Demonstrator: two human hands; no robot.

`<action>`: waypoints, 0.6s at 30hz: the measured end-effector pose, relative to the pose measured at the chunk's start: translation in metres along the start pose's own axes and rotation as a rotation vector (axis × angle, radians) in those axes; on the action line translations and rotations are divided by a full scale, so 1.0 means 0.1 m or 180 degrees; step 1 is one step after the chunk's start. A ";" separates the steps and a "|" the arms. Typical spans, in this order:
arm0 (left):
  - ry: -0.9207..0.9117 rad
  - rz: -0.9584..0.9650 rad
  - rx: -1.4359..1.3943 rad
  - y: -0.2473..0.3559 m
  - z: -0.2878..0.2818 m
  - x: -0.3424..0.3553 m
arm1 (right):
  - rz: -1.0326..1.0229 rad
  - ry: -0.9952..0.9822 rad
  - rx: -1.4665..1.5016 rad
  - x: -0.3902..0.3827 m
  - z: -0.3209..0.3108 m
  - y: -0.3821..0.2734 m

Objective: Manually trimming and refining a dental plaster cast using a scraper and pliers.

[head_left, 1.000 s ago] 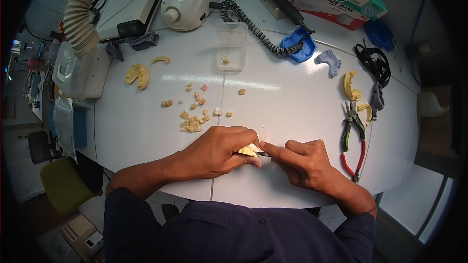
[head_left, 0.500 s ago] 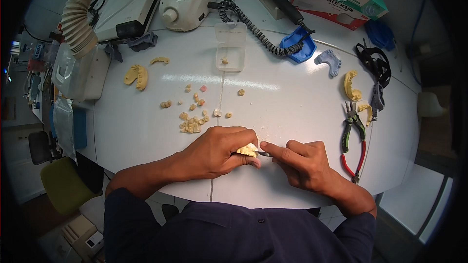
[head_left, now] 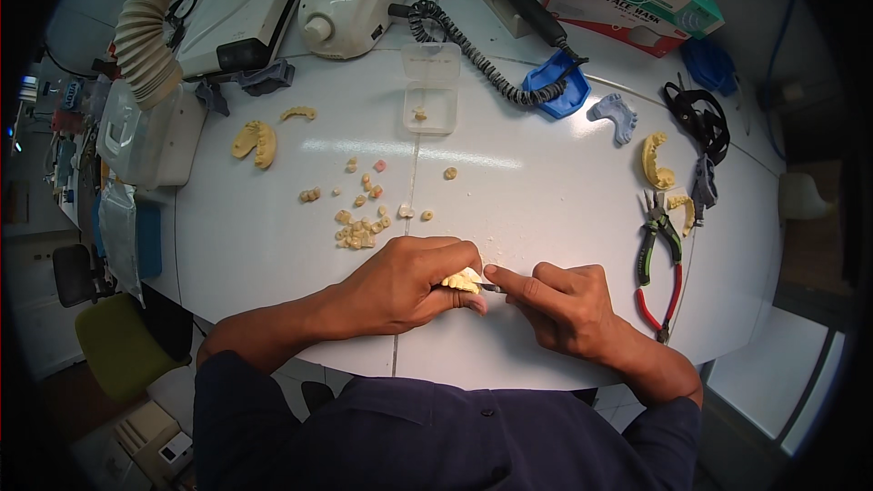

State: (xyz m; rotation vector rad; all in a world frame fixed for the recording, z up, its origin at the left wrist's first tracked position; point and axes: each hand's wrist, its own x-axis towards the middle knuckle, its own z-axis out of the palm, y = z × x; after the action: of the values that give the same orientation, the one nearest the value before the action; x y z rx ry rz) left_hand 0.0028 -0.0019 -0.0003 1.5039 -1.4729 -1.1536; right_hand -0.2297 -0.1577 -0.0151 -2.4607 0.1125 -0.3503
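Barely shifted since the earlier frame. Clasping yellow dental cast (head_left: 462,280) just below centre of frame, closely wrapped in left hand (head_left: 407,284); holding slim dark tool (head_left: 491,287) against its right edge in curled right hand (head_left: 568,305). Probably partly scraped, judging by pale crumbs (head_left: 493,251) just above; cannot tell the amount left.

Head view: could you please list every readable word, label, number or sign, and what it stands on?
I leave print uncopied, so by place:
Red, green and white packaging: words and a number, readable.
Blue label, far left: short word, readable.
Open clear box's lid: marks too small to read.
Yellow cast in left hand: none visible.
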 end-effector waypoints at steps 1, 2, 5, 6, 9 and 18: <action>-0.0001 0.0000 -0.0002 -0.01 0.00 0.00 | 0.0002 -0.0001 0.0000 0.00 0.00 0.00; 0.0010 0.0013 -0.0004 -0.03 0.01 0.00 | 0.0003 0.0004 0.0000 0.01 0.00 0.00; 0.0011 0.0011 0.0005 -0.02 0.00 0.00 | 0.0002 0.0000 0.0028 0.01 0.00 0.00; 0.0000 -0.0003 0.0015 -0.01 0.00 0.00 | 0.0001 -0.0010 0.0056 0.01 0.00 0.00; 0.0017 0.0018 -0.0024 -0.01 0.00 0.00 | -0.0002 0.0001 0.0073 0.02 0.00 0.00; -0.0025 -0.0048 0.0050 -0.02 0.00 -0.02 | 0.0043 -0.0068 0.0149 0.04 -0.03 -0.02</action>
State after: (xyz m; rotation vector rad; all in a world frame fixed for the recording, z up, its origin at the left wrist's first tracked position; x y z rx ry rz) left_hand 0.0032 0.0000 -0.0018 1.5250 -1.4816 -1.1606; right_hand -0.2267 -0.1586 -0.0112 -2.4158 0.1106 -0.3174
